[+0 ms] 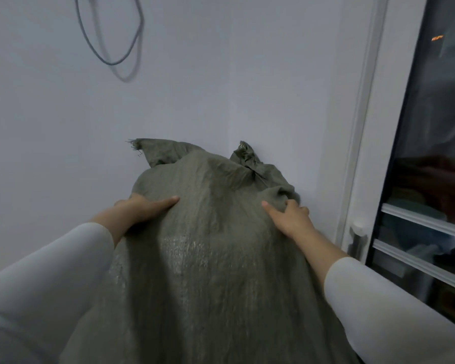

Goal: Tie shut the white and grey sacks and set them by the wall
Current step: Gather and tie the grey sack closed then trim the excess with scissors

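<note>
A large grey woven sack [210,245] fills the lower middle of the view, its top leaning against the white wall [63,127]. Two bunched fabric ends stick up at its top, one frayed on the left and one twisted on the right [246,156]. My left hand [145,208] grips the sack's upper left side, thumb lying flat on the fabric. My right hand [289,216] holds the upper right side, fingers curled into a fold of cloth. No white sack is visible.
A white door or window frame [363,127] runs down the right, with dark glass [436,153] beyond it and a small round fitting [359,224] low on the frame. A dark cable loop [111,48] hangs on the wall at upper left.
</note>
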Motion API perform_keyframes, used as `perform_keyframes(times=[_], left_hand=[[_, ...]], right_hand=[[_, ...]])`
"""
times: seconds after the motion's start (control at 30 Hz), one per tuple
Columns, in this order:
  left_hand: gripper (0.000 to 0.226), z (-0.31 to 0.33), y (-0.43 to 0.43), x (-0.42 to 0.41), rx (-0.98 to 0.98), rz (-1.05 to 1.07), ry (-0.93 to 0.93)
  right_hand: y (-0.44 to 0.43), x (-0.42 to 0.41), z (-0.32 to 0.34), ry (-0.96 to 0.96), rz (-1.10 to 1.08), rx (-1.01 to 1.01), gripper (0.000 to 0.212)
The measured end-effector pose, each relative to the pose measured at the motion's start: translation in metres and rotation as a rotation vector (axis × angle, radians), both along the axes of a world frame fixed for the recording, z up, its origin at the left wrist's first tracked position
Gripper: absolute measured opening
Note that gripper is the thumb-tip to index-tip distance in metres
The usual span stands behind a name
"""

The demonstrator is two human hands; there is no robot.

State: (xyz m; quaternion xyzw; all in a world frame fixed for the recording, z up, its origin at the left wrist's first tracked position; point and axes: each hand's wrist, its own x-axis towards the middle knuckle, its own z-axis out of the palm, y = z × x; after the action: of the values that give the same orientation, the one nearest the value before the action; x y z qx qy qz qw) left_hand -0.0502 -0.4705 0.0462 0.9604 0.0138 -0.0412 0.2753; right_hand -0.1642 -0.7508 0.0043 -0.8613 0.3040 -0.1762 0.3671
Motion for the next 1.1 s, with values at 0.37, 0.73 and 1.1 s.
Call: perform_keyframes(times=[0.37,0.73,1.1], left_hand=[[0.087,0.011,-0.022,0.069,0.015,-0.068,0.005],[0.075,0.013,-0.028,0.102,-0.038,-0.103,-0.015],[0.079,0.020,-0.023,0.111,-0.162,-0.066,0.128]], right_hand=[[-0.049,0.067,0.011,-0.022,0.037,0.188,0.117],[-0.079,0.112,0.004,-0.150,0.032,0.410,0.072],[-0.073,0.117,0.024,-0.081,-0.010,0.450,0.050]])
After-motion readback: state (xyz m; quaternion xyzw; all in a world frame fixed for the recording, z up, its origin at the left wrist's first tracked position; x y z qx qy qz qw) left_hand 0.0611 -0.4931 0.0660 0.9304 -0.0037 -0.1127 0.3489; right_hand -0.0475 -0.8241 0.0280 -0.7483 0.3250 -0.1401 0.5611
